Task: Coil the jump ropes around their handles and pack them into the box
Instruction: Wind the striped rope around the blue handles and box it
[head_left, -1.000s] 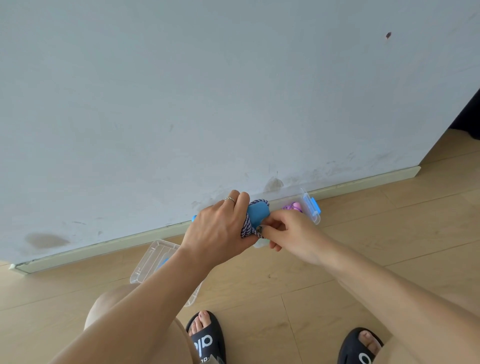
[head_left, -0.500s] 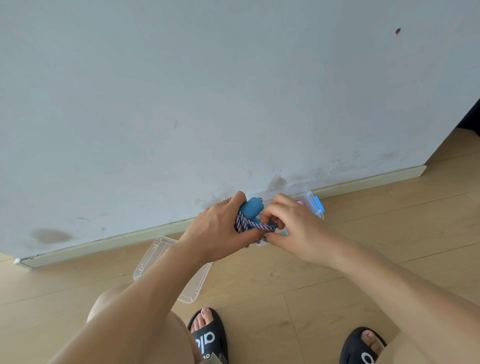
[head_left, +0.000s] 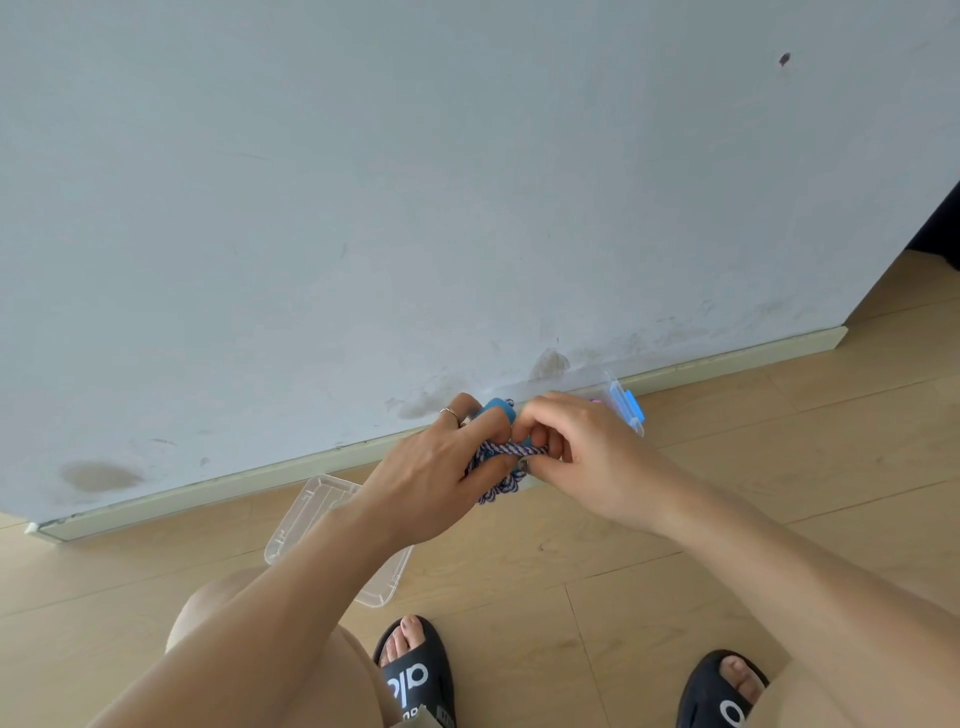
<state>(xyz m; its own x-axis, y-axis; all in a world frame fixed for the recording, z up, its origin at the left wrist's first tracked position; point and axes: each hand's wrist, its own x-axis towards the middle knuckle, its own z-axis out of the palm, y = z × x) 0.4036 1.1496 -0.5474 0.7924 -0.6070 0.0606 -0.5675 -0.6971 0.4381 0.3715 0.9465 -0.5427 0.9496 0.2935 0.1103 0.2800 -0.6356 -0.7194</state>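
We hold the bundle in front of us, above the floor (head_left: 675, 545) and close to the wall (head_left: 363, 182). Our left hand (head_left: 431, 478) is wrapped around the blue handle (head_left: 500, 410), whose end points to 12 o'clock, and around the turns of rope (head_left: 506, 451) already lying on it; this grip is tight, we think, so that the coil cannot slip off. Our right hand (head_left: 576, 452), at 3 o'clock from the handle, pinches 1 strand of the striped rope and pulls it straight across to the left hand. The strand looks taut, which should help the next turn lie firmly. Some loose loops hang below the left hand, toward 6 o'clock.

The clear box (head_left: 626, 410) stands against the baseboard at 2 o'clock from the hands, mostly hidden behind the right hand. It has a blue clip on its side, and something pink or purple shows inside; we cannot tell what it is. The clear lid (head_left: 311, 506) lies flat on the floor at 7 o'clock from the hands, partly under the left forearm, so the box is open for packing.

We count 1 blue handle in view, though another may be hidden in the grip, 1 rope in the hands, 1 box, 1 lid and 2 black sandals (head_left: 415, 675) at 6 o'clock. We judge that coiling is almost finished and packing of this rope is not yet done.
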